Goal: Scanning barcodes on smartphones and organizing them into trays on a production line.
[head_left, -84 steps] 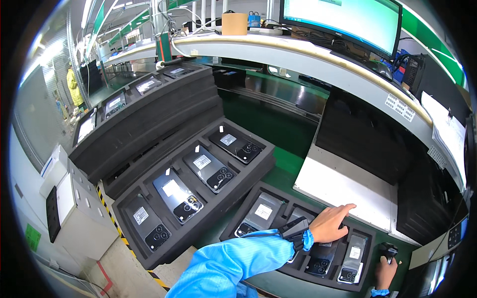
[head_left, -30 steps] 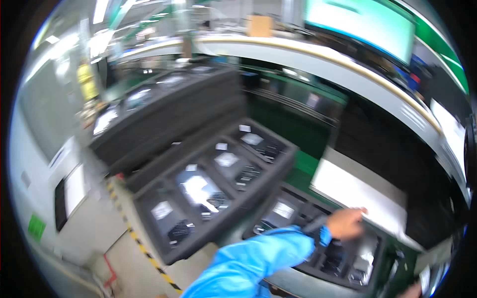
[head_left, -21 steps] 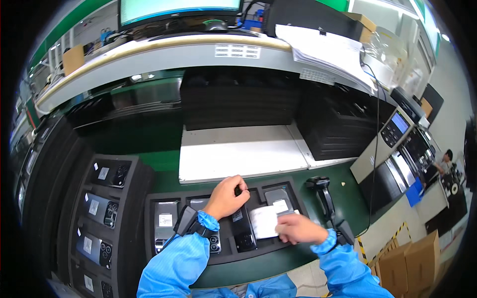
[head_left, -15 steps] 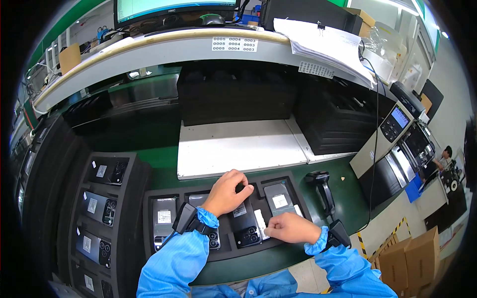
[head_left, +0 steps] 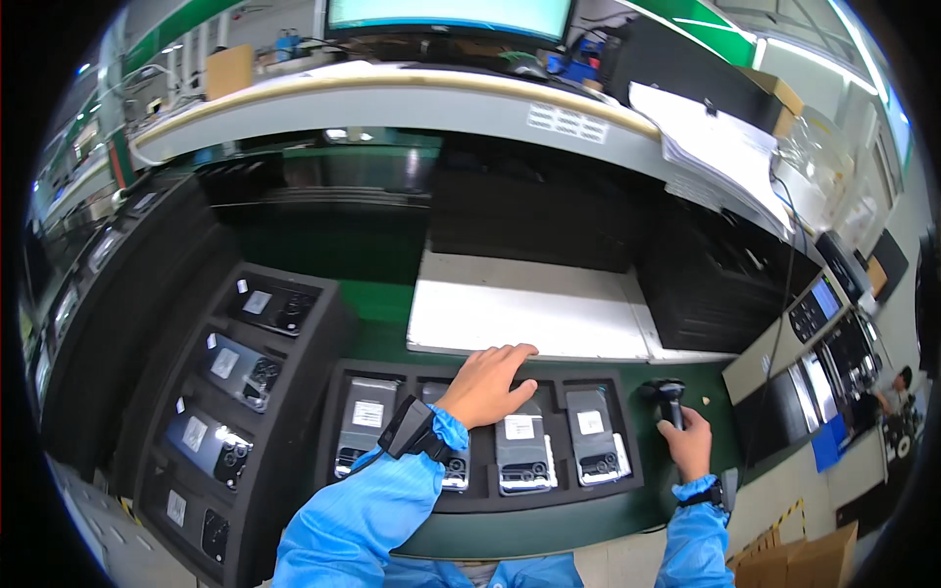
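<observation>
My left hand (head_left: 488, 384) reaches over a black foam tray (head_left: 630, 465), fingers stretched out and thumb apart, holding nothing. It covers the upper end of a phone (head_left: 522, 453) with a white label. Another phone (head_left: 457, 472) is partly hidden under my left wrist. A labelled phone (head_left: 365, 431) fills the leftmost slot, and one more (head_left: 592, 436) lies in the rightmost slot. To the right of the tray, my right hand (head_left: 691, 446) is closed around the handle of a black handheld barcode scanner (head_left: 664, 391), which stands on the green table.
Stacked foam trays (head_left: 323, 338) with phones stand at the left. A white board (head_left: 520, 309) lies behind the front tray, with dark foam stacks (head_left: 534, 211) at the back. A shelf (head_left: 392, 93) carries a monitor (head_left: 446, 18) and papers (head_left: 711, 127). A label printer (head_left: 809, 323) stands right.
My right hand has left the tray's phones and taken hold of the scanner. My left hand's fingers have straightened over the third phone. The view has shifted, moving the scene rightward.
</observation>
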Action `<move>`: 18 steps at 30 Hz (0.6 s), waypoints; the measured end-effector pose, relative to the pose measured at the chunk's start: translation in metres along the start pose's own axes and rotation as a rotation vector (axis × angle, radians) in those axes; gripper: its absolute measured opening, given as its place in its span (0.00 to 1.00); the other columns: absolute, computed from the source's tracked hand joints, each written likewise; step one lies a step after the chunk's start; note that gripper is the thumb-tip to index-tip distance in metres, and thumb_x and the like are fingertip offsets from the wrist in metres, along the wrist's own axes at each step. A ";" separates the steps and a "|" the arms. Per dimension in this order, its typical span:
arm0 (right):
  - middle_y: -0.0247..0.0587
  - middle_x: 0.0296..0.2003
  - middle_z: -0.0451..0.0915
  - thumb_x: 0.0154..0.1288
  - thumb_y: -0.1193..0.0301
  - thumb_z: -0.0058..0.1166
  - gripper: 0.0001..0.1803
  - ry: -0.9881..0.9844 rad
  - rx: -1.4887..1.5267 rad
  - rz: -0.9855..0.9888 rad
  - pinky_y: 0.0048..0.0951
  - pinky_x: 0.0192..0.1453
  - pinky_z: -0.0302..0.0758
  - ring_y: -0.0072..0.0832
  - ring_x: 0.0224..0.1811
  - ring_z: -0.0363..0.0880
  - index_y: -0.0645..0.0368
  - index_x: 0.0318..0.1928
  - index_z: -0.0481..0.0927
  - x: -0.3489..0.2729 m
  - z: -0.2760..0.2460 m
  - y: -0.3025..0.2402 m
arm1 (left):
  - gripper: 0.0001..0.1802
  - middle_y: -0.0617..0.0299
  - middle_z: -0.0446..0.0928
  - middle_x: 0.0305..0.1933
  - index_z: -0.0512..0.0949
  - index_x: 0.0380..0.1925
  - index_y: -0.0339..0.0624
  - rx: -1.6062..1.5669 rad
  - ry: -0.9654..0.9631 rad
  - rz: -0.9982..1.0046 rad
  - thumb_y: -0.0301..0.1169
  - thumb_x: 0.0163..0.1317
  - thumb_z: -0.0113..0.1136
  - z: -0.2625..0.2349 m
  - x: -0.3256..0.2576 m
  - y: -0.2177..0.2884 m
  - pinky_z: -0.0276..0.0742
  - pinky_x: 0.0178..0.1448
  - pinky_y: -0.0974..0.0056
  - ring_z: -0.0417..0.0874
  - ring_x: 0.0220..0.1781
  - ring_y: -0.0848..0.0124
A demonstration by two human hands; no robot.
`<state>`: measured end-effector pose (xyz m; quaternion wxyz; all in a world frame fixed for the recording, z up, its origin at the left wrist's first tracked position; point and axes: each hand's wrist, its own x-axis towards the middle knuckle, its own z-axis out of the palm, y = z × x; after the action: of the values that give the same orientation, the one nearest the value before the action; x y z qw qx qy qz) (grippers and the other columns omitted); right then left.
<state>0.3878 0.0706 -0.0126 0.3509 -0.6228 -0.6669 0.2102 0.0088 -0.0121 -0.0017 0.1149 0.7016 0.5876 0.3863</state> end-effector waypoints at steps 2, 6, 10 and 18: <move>0.43 0.35 0.86 0.56 0.71 0.64 0.26 0.060 0.040 -0.057 0.30 0.40 0.79 0.25 0.32 0.82 0.70 0.55 0.80 -0.002 0.001 -0.007 | 0.23 0.49 0.81 0.54 0.76 0.56 0.42 0.045 0.014 -0.049 0.41 0.64 0.60 -0.024 -0.006 -0.003 0.70 0.66 0.50 0.79 0.59 0.50; 0.40 0.32 0.83 0.65 0.67 0.59 0.31 -0.417 0.746 0.283 0.28 0.30 0.76 0.24 0.24 0.77 0.64 0.67 0.71 -0.036 0.005 -0.084 | 0.20 0.50 0.85 0.42 0.79 0.51 0.41 0.155 -0.018 -0.266 0.40 0.62 0.62 -0.068 -0.026 -0.025 0.79 0.53 0.51 0.85 0.47 0.50; 0.41 0.31 0.82 0.71 0.61 0.56 0.28 -1.102 1.016 0.570 0.27 0.23 0.72 0.25 0.21 0.75 0.62 0.66 0.70 -0.077 0.047 -0.143 | 0.15 0.54 0.85 0.38 0.81 0.44 0.42 0.159 0.085 -0.306 0.39 0.61 0.63 -0.054 -0.042 -0.057 0.79 0.49 0.51 0.86 0.45 0.53; 0.38 0.19 0.77 0.71 0.61 0.58 0.18 -1.333 0.789 0.536 0.26 0.23 0.71 0.25 0.18 0.75 0.64 0.30 0.79 -0.129 0.108 -0.194 | 0.13 0.55 0.85 0.33 0.82 0.42 0.44 0.061 0.176 -0.260 0.38 0.61 0.62 -0.055 -0.037 -0.057 0.80 0.44 0.52 0.86 0.38 0.53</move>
<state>0.1742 -0.0648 0.0281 0.0120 -0.3360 -0.4408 0.8322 -0.0706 -0.0459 -0.0144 0.0908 0.5862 0.6927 0.4102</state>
